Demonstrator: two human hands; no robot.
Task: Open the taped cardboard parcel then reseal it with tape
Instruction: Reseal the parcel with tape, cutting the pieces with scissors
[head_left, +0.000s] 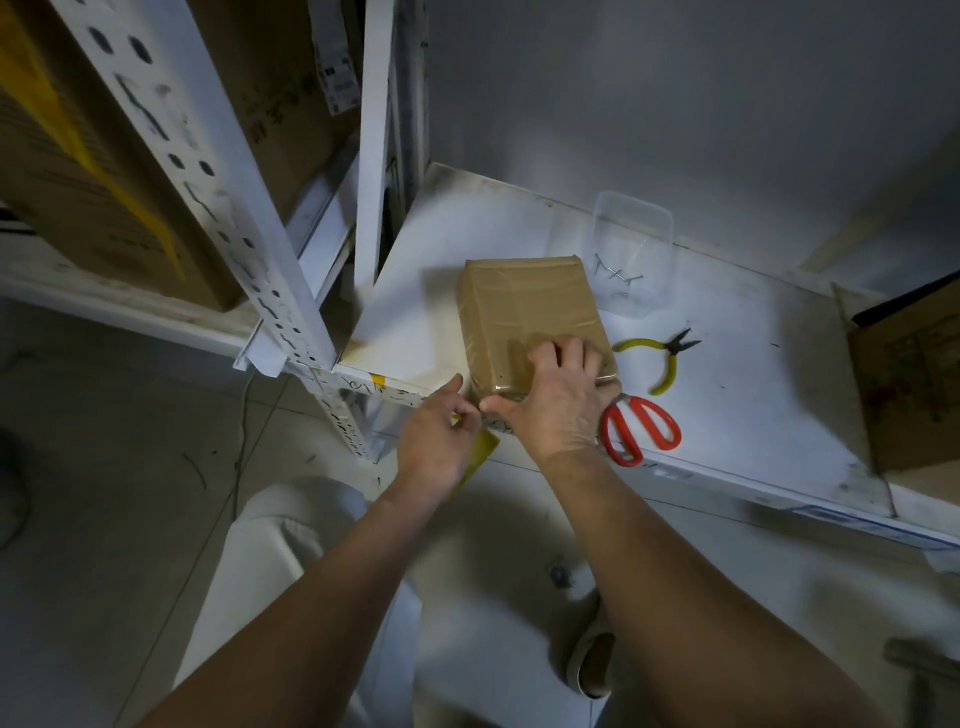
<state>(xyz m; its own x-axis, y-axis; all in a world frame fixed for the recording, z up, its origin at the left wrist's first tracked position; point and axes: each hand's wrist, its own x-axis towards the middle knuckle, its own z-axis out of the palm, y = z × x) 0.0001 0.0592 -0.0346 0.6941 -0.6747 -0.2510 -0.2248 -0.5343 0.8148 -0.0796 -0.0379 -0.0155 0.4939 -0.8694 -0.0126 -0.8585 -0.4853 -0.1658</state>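
A brown cardboard parcel (524, 306), wrapped in clear glossy tape, lies flat on the white shelf (753, 364) near its front edge. My right hand (558, 400) rests on the parcel's near end, fingers spread on top and thumb against the front side. My left hand (439, 441) hovers just left of the parcel's near corner, thumb and forefinger pinched together close to my right thumb; whether they hold a tape end cannot be made out. A yellowish strip (480, 452) shows under my left hand.
Red-handled scissors (641, 428) lie right beside my right hand. Yellow-handled pliers (662, 358) sit behind them. A clear plastic tub (631, 254) with nails stands behind the parcel. A cardboard box (909, 379) is at the far right, a white rack post (244, 223) at the left.
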